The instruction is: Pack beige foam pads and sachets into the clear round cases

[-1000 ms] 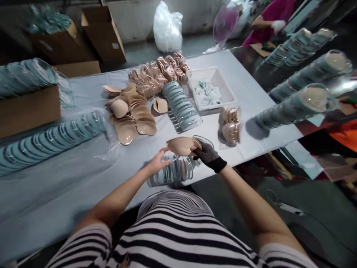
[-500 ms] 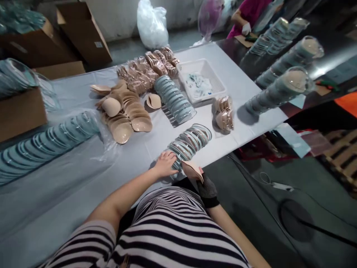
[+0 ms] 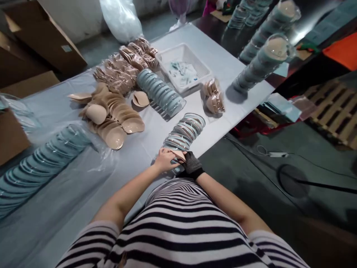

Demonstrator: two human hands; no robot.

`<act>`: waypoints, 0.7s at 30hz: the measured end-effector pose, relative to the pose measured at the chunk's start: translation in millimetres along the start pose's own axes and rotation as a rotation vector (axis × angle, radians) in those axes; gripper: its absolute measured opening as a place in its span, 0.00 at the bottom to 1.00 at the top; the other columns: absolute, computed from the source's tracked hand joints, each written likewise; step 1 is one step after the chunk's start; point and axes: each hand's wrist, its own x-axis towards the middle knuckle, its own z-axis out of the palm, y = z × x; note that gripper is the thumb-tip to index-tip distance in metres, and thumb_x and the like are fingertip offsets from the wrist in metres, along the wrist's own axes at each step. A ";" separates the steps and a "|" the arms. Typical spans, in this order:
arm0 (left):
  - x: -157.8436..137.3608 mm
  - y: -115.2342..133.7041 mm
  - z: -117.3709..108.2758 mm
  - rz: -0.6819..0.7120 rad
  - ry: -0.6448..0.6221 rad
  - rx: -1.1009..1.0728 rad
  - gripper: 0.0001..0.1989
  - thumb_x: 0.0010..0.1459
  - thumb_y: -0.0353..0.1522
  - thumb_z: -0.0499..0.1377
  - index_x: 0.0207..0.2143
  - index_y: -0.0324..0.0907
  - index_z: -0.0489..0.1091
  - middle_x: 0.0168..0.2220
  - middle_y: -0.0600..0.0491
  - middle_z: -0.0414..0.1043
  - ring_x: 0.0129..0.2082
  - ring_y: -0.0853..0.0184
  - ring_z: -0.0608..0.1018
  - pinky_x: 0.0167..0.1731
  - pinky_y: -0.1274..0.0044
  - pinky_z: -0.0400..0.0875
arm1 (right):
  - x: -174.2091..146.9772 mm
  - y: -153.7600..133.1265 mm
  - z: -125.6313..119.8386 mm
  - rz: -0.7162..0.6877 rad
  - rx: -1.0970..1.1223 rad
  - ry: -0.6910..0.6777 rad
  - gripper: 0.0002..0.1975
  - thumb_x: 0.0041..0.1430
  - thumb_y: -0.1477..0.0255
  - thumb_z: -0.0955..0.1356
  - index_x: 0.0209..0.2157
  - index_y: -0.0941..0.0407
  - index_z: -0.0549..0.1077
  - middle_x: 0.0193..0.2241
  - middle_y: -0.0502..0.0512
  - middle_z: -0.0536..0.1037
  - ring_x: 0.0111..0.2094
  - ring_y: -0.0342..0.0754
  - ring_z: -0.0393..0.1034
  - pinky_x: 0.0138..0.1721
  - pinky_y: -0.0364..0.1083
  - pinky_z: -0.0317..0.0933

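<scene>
My bare left hand [image 3: 165, 160] is at the near end of a curved row of nested clear plastic shells [image 3: 185, 130], its fingers curled. What it grips there is partly hidden. My right hand [image 3: 192, 163], in a dark fingerless glove, pinches a beige cup-shaped pad [image 3: 179, 155]. The pad lies between both hands, over the row's near end, and the left fingers seem to touch it. Beige strips show between the shells of this row. Loose beige pads [image 3: 115, 138] lie fanned in overlapping rows to the left.
Beyond are plastic-wrapped beige bundles [image 3: 118, 72], a stack of bluish shells [image 3: 161, 93], a white basket [image 3: 205, 70] with scraps, and a small wrapped bundle [image 3: 213, 97]. A tall shell stack [image 3: 259, 67] leans at right. A long bluish row [image 3: 41, 163] lies left. The table edge [image 3: 214, 149] runs beside my right hand.
My right hand has brought the beige pad leftward to my left hand and the row's near end. The left fingers have gone from spread to curled. The view has shifted.
</scene>
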 end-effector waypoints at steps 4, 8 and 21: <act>0.1 -5.2 -0.2 0.027 -0.008 -0.008 0.14 0.54 0.43 0.64 0.37 0.43 0.76 0.38 0.50 0.79 0.46 0.57 0.73 0.52 0.62 0.56 | 10.0 -0.9 -3.2 0.039 -0.003 -0.098 0.18 0.65 0.65 0.63 0.51 0.60 0.71 0.46 0.65 0.76 0.45 0.55 0.72 0.45 0.48 0.64; 1.4 -10.1 -0.8 0.089 -0.034 -0.056 0.15 0.54 0.42 0.64 0.43 0.47 0.76 0.41 0.51 0.79 0.46 0.58 0.74 0.52 0.63 0.55 | 27.4 -2.0 3.7 0.083 0.030 -0.176 0.15 0.67 0.67 0.61 0.51 0.54 0.71 0.46 0.60 0.78 0.44 0.52 0.73 0.42 0.46 0.63; 2.8 -26.8 -0.9 0.118 0.117 -0.134 0.20 0.53 0.47 0.65 0.43 0.45 0.76 0.46 0.46 0.73 0.47 0.58 0.74 0.50 0.67 0.67 | 57.0 -6.8 -26.4 -0.134 0.030 -0.526 0.12 0.58 0.65 0.68 0.42 0.54 0.77 0.38 0.55 0.81 0.39 0.51 0.74 0.36 0.44 0.63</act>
